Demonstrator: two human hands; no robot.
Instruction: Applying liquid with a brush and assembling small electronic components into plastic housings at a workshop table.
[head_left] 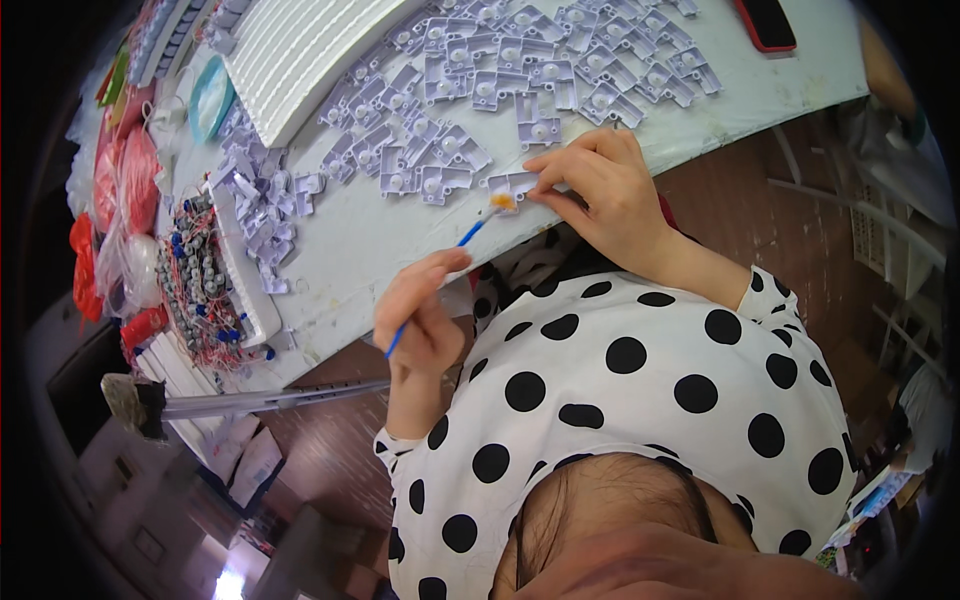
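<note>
My left hand (424, 305) is closed around a thin blue stick (470, 235), like a slim brush handle. Its darker tip points at an orange blob (502, 201) on a small white plastic housing (517, 182) at the table's near edge. I cannot tell whether the tip touches the blob. On the housing's right side, the fingers of my right hand (605, 190) pinch its edge. Many similar white housings (510, 80) with round centres lie spread across the table just beyond both hands.
Left on the table (330, 270) are a ribbed white tray (310, 60), a pile of small white parts (255, 195) and a tray of wired components (200, 280). Plastic bags (140, 175) sit at the far left. A red-edged phone (766, 24) lies far right.
</note>
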